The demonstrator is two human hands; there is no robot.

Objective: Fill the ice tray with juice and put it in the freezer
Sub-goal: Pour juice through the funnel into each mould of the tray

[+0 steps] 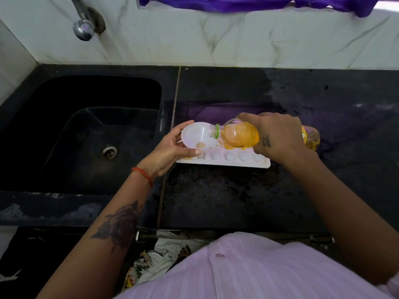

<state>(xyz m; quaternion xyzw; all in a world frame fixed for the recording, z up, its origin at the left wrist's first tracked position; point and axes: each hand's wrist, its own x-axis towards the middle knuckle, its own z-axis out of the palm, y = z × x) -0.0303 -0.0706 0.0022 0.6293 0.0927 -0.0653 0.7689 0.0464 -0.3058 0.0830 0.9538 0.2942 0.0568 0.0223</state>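
A white ice tray (237,161) lies on the black counter just right of the sink. My left hand (170,151) holds a white funnel (195,135) over the tray's left end. My right hand (278,134) grips a clear bottle of orange juice (239,134), tipped on its side with its open neck resting over the funnel's rim. A little juice shows at the funnel's bottom. The front row of cells looks pale; some orange shows in the cells under the bottle. The back of the tray is hidden by the bottle and my hands.
A deep black sink (92,134) with a drain (109,152) sits left of the tray. A chrome tap (84,26) juts from the marble wall. The counter (226,197) has a wet patch at the back. Purple cloth (259,4) hangs above.
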